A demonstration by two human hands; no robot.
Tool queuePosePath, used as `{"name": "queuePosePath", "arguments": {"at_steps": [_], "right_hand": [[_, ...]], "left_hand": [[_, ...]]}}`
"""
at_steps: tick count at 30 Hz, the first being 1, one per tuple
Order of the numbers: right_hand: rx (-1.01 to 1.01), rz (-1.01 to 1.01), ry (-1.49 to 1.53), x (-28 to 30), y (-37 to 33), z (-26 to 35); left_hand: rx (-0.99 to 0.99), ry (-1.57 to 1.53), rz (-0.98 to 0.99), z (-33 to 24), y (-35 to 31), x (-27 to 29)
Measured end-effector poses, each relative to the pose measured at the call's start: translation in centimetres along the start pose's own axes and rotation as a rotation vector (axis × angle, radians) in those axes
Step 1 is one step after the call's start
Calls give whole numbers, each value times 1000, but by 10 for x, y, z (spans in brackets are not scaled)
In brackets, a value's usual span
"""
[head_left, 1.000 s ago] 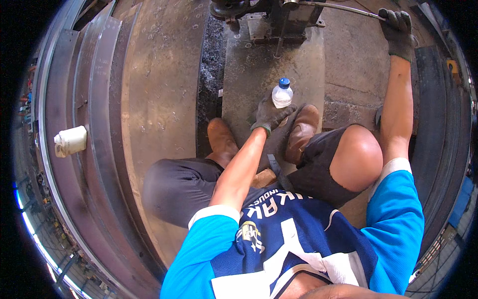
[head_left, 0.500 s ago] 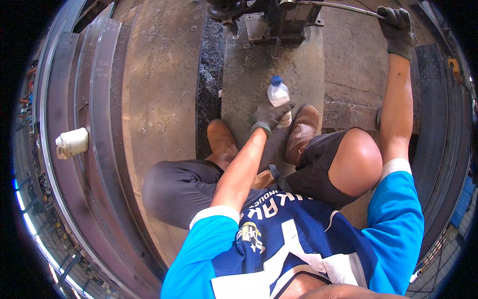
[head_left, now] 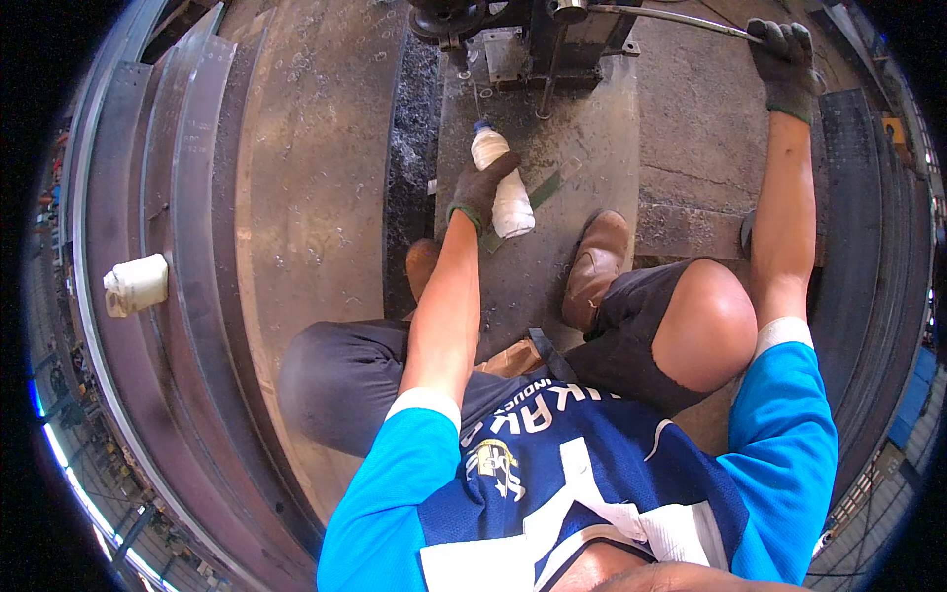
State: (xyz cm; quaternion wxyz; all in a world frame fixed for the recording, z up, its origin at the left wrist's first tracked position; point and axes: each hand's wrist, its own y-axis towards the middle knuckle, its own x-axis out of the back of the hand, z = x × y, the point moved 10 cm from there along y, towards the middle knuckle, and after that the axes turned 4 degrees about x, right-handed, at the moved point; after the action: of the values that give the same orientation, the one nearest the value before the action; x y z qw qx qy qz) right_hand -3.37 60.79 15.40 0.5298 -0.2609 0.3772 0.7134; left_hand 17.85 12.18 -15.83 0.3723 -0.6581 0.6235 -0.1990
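Observation:
My left hand (head_left: 483, 185), in a dark glove, is closed around a plastic bottle (head_left: 512, 202) of whitish liquid with a blue cap. The bottle tilts, its cap end pointing away toward the drilling machine (head_left: 562, 59) at the top of the view. A thin pale streak shows between the cap and the machine's drill head (head_left: 449, 25). At the far right my gloved right hand (head_left: 784, 59) wraps around the end of a long metal lever (head_left: 681, 18), which joins the machine at a round hub (head_left: 569, 9).
The machine stands on a steel plate (head_left: 592, 148) with metal shavings in the dark gap beside it. A green strip (head_left: 545, 189) lies beneath the bottle. Long steel beams (head_left: 197, 148) run along the left, holding a white jug (head_left: 138, 284). More steel sections (head_left: 856, 197) lie right.
My left hand has moved left and away from me with the bottle, bringing its cap closer to the drill head. The green strip has come into sight. My right hand stays on the lever.

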Motion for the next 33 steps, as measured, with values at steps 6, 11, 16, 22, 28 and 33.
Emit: {"name": "queuePosePath", "arguments": {"at_steps": [6, 11, 16, 22, 28, 33], "right_hand": [[-132, 23, -28, 2, -1, -5], [-61, -50, -44, 7, -2, 0], [35, -102, -48, 6, -5, 2], [-15, -42, 11, 2, -6, -1], [-86, 123, -56, -53, -6, -23], [419, -168, -647, -153, 6, -9]], "left_hand": [[-54, 35, -57, -4, -2, 10], [34, 99, -98, 5, -4, 12], [29, 138, -79, 7, -2, 13], [30, 158, -83, 6, -3, 13], [-134, 192, -38, 5, -7, 10], [-241, 274, -34, 27, -1, 4]]}}
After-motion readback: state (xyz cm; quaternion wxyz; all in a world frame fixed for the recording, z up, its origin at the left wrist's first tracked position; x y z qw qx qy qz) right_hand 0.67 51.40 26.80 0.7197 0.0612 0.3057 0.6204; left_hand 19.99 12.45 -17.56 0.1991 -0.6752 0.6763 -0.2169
